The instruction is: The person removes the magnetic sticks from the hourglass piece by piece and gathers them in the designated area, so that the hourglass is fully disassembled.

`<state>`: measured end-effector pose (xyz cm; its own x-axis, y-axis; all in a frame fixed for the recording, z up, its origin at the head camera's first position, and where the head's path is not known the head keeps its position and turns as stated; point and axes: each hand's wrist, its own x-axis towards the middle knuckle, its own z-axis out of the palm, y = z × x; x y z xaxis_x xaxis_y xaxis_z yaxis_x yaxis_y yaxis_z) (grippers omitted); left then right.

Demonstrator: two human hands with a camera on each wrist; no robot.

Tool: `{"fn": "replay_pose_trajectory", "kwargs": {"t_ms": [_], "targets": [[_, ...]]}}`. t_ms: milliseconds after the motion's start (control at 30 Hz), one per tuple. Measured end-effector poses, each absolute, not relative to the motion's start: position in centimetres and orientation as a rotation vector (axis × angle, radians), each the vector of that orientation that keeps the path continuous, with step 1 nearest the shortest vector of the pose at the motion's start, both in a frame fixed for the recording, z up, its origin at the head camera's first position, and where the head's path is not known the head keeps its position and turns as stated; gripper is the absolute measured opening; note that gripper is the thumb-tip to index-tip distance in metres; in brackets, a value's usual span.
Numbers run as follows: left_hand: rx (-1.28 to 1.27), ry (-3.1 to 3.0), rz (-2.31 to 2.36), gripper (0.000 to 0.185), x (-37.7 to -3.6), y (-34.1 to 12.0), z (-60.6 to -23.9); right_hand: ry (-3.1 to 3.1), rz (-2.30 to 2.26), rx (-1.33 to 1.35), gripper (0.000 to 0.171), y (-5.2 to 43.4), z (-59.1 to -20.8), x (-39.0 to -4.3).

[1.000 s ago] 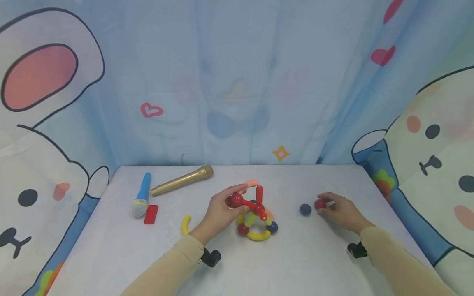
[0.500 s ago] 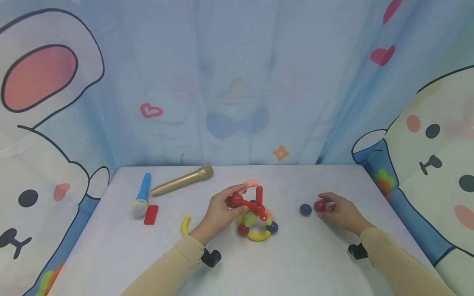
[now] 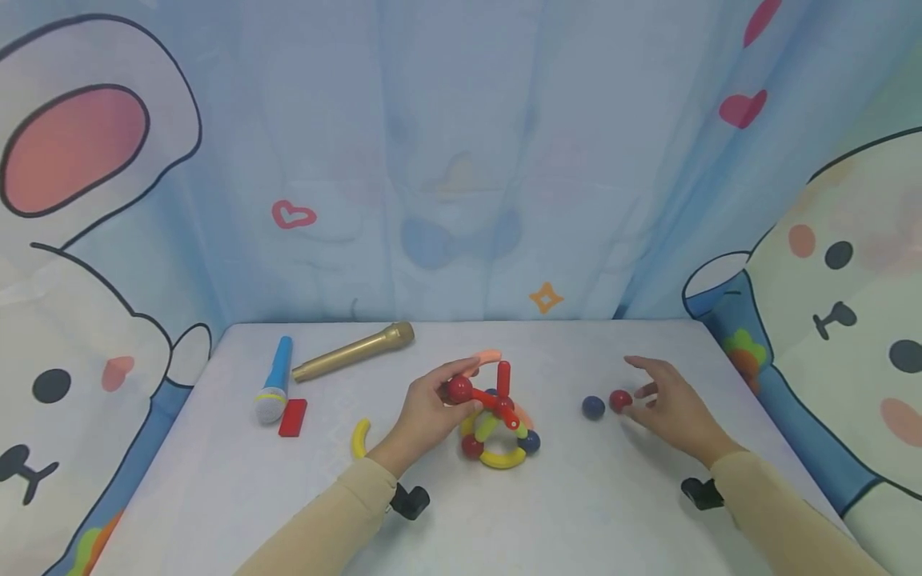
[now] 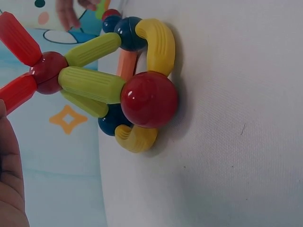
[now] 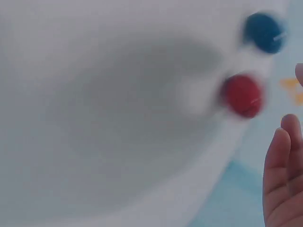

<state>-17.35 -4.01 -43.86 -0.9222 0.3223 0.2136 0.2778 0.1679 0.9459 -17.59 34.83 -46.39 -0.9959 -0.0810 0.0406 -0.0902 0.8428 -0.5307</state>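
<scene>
My left hand (image 3: 426, 410) pinches a red ball (image 3: 460, 390) at the upper left of a ball-and-rod toy structure. Red rods (image 4: 20, 39) meet at another red ball (image 4: 49, 72) on top. Below it, green rods (image 4: 91, 85) slope down to red and blue balls joined by curved yellow rods (image 4: 159, 46) on the table. My right hand (image 3: 677, 412) is apart from the structure, thumb and fingers spread. Near its thumb lies a loose red ball (image 3: 620, 401), with a dark blue ball (image 3: 594, 408) just to the left. The right wrist view shows both balls, blurred, beside the hand's fingers (image 5: 277, 156).
On the white table (image 3: 562, 512), a blue toy microphone (image 3: 275, 380), a red block (image 3: 293, 418) and a gold microphone (image 3: 354, 352) lie at the back left. Left of my left wrist is a curved yellow rod (image 3: 360, 438). A printed curtain (image 3: 461, 160) hangs behind.
My right hand has let go of the loose red ball; its fingers have spread and lifted, and the hand has shifted slightly right. The left hand and structure stay in place.
</scene>
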Motion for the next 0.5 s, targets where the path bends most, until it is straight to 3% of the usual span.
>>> {"fn": "replay_pose_trajectory", "kwargs": {"t_ms": [233,500], "targets": [[0.613,2.387,1.902,0.064,-17.6,-4.1,-44.4,-2.914,1.102,0.384,0.08,26.6,-44.6,-16.2],[0.63,2.367,1.917,0.064,-17.6,-4.2,-44.4,-2.858,1.372,0.356,0.074,19.3,-45.7,-15.1]]}}
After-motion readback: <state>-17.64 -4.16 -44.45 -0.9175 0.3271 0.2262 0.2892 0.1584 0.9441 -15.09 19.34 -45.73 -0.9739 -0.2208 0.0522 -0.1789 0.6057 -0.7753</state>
